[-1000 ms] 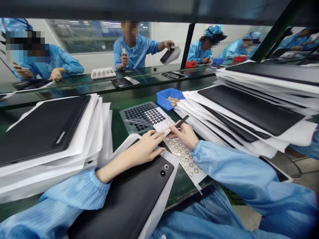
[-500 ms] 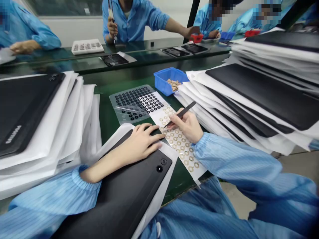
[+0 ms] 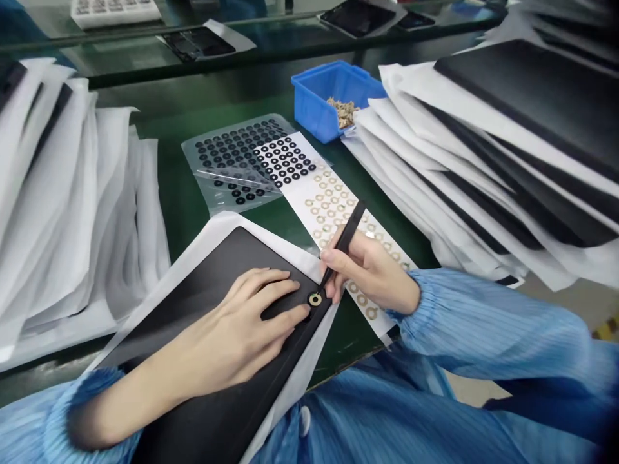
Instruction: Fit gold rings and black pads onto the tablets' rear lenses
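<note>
A black tablet back cover lies on a white sheet in front of me. My left hand rests flat on it, fingers stretched out beside its corner. My right hand pinches black tweezers whose tip sits at a small gold ring on the cover's corner. Under my right hand lies a white strip with several gold rings.
A clear sheet of black rings lies beyond the strip. A blue bin holds scraps. Stacks of black covers interleaved with white sheets stand at the right and left. The green bench edge runs close to my body.
My right hand has brought the tweezers from the ring strip down to the cover's corner, where a gold ring now sits. My left hand stayed on the cover. The view tilted down.
</note>
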Tool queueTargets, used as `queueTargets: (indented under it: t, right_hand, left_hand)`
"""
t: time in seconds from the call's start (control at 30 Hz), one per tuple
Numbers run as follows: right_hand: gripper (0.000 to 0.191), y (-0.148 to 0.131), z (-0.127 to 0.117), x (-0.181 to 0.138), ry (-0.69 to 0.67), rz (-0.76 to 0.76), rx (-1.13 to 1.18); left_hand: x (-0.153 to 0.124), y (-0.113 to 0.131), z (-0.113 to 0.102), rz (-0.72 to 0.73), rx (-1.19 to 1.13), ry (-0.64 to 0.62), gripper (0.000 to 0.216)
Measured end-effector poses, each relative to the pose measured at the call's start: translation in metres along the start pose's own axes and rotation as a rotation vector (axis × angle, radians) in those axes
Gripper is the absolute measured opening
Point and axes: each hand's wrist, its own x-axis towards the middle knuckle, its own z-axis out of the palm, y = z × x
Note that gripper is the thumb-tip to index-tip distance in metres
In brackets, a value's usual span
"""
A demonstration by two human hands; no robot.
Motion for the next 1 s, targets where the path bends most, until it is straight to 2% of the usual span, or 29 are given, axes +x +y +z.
queueTargets:
  t: [0.2, 1.0]
  right_hand:
    - [0.039, -0.0044, 0.0002, -0.0023, 0.006, 0.001, -0.036]
    - [0.033, -0.0018, 0.0016, -0.0034, 0.034, -0.048, -0.087]
  left_hand:
    - [0.0009, -0.0007, 0.0004, 0.001, 0.028, -0.034, 0.035]
    - [0.0012, 0.0004, -0.0003, -0.018, 0.030, -0.030, 0.035]
